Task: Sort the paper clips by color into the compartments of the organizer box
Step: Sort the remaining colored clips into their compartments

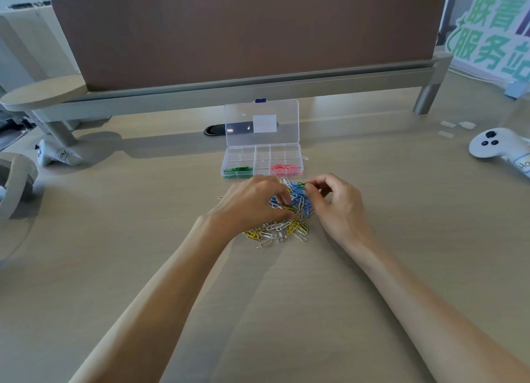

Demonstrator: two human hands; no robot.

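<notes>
Green clip pinched in right fingers, left fingers curled in the pile, grip unclear; sign reads "服务站".

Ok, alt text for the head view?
The left hand and right hand work a mixed pile of paper clips, the right pinching a green clip. Beyond, the open organizer box holds green clips and pink clips.

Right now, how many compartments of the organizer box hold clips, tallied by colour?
Green clips: 1 compartment
Pink clips: 1 compartment
Total: 2 filled compartments of the organizer box
</notes>
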